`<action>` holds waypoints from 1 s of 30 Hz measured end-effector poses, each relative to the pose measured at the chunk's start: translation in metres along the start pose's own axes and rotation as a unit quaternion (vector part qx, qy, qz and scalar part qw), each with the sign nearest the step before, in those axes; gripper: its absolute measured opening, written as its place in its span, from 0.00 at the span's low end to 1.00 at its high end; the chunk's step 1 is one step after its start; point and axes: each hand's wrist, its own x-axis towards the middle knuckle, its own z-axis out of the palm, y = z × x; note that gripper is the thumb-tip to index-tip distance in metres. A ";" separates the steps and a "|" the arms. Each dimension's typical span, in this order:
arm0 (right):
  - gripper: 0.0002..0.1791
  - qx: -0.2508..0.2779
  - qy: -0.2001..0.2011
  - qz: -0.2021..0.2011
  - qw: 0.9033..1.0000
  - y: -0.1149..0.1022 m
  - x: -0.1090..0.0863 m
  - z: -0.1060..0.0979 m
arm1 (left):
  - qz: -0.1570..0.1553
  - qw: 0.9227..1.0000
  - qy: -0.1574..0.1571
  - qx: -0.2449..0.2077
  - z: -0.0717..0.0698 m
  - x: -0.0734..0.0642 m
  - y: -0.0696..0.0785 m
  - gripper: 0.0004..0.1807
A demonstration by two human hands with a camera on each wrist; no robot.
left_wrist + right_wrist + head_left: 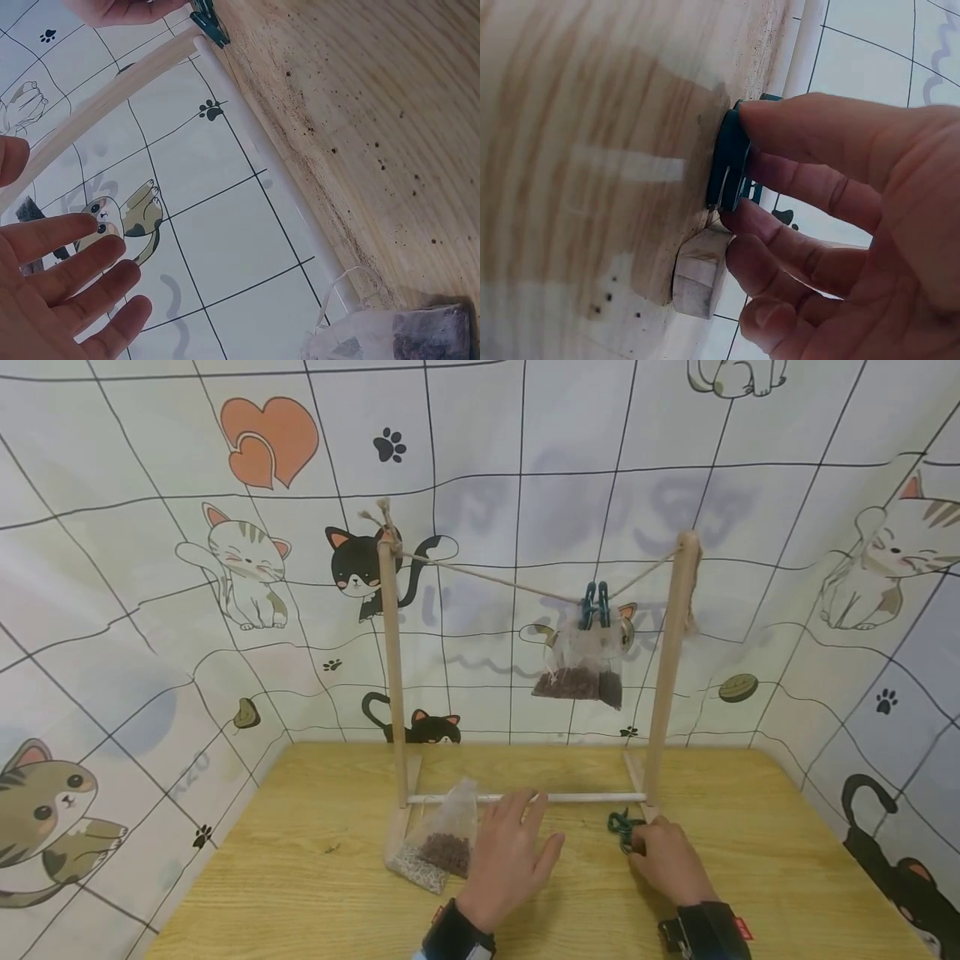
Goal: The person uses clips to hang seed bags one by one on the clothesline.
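My right hand (670,858) is at the small group of green clothespins (621,827) beside the frame's right foot. In the right wrist view, its thumb and fingers pinch one green clothespin (730,161) against the tabletop, while another shows partly behind. My left hand (508,853) hovers with spread fingers and holds nothing. Just left of it lie a sheer pouch of dark brown bits (446,852) and a pouch of pale bits (420,867), overlapping. Two clothespins (596,603) clip sheer pouches (573,683) with dark contents to a sagging cord.
The cord (487,575) runs between two wooden posts, left (393,677) and right (672,668). A white rod (577,797) joins them low down. The wooden table (300,827) meets a cat-patterned cloth (480,527) at the back and sides.
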 end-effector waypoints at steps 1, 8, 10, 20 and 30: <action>0.09 0.000 -0.003 0.001 1.000 0.000 0.000 0.000 | 0.000 1.000 0.000 -0.001 0.000 0.000 0.000 0.28; 0.08 0.078 -0.045 0.051 0.995 0.000 -0.002 -0.008 | -0.001 1.000 0.000 -0.015 -0.002 0.001 0.000 0.27; 0.08 0.100 -0.050 0.059 0.992 0.000 -0.004 -0.011 | -0.003 1.000 -0.003 -0.015 -0.003 0.001 -0.001 0.27; 0.04 0.155 -0.049 0.038 0.986 -0.006 -0.011 -0.037 | -0.011 0.999 -0.003 -0.048 -0.007 0.001 -0.002 0.27; 0.03 0.280 0.100 -0.078 0.952 -0.045 -0.014 -0.052 | -0.124 0.949 -0.104 -0.272 -0.020 0.006 0.004 0.28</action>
